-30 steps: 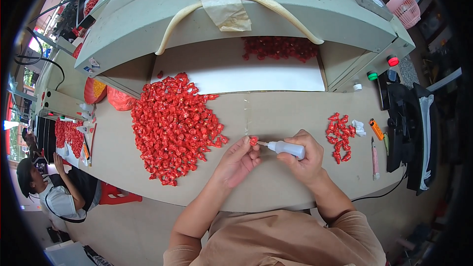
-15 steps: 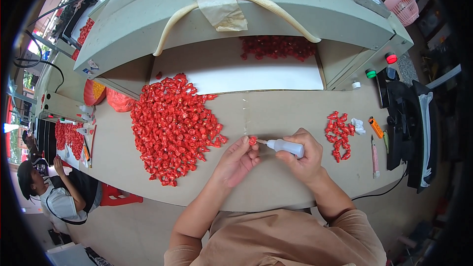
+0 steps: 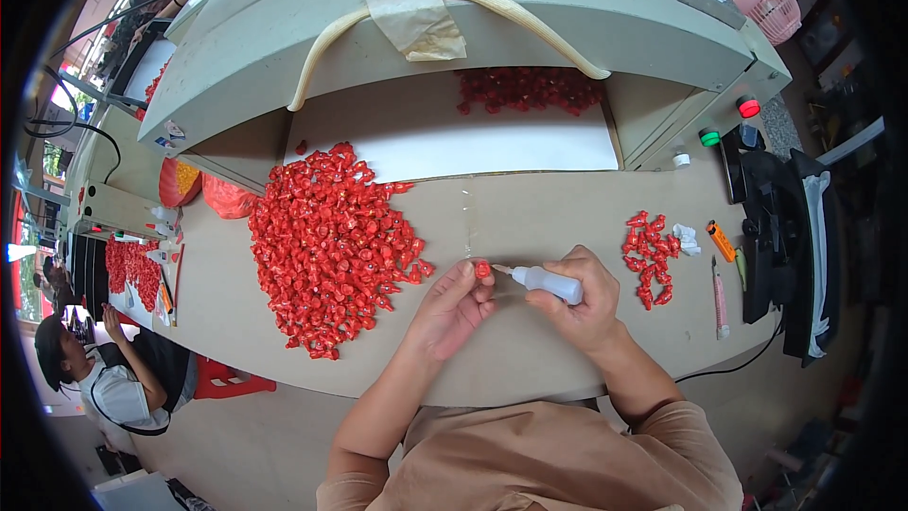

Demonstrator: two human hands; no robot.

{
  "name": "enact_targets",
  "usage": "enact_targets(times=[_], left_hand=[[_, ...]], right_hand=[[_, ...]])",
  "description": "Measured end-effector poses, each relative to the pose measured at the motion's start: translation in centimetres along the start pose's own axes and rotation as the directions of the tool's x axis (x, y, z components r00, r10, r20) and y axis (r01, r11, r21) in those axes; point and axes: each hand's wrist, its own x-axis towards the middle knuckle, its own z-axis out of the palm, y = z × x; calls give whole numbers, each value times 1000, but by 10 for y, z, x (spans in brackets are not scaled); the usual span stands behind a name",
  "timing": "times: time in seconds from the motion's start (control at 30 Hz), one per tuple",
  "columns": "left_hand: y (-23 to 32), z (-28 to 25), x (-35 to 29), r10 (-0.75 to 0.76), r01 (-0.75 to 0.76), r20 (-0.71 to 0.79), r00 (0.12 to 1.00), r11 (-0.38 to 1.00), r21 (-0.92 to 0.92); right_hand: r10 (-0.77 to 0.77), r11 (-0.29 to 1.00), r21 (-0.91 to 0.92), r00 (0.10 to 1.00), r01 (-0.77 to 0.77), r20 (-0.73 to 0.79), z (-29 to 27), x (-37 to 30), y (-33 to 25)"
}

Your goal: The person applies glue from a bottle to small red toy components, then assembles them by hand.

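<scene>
Between the thumb and fingers of my left hand (image 3: 448, 312) is pinched a small red plastic piece (image 3: 482, 269). My right hand (image 3: 588, 301) grips a translucent squeeze bottle (image 3: 549, 283) with a thin nozzle. The bottle lies nearly level, its tip pointing left and close to the red piece; whether they touch I cannot tell. A large heap of similar red pieces (image 3: 331, 246) covers the table left of my hands. To the right of the bottle lies a smaller group of red pieces (image 3: 647, 260).
Ahead stands a grey machine (image 3: 567, 19) with an opening holding more red pieces (image 3: 530, 90). At the right are a crumpled white tissue (image 3: 687, 239), an orange cutter (image 3: 721, 240), a pink pen-like tool (image 3: 721, 303) and a black device (image 3: 771, 227). A person (image 3: 123, 374) sits at far left.
The bottle's nozzle tip has drawn slightly away from the red piece. The red piece is turned a little in my left fingers. The whole view has shifted slightly.
</scene>
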Motion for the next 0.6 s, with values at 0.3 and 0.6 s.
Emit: enact_targets(times=[0.3, 0.6], left_hand=[[1, -1, -1, 22, -22, 12, 1000, 1000, 9], [4, 0, 0, 31, -31, -8, 999, 999, -28]], right_hand=[[-14, 1000, -20, 1000, 14, -6, 0, -1, 0], [11, 1000, -29, 1000, -11, 6, -1, 1, -3]])
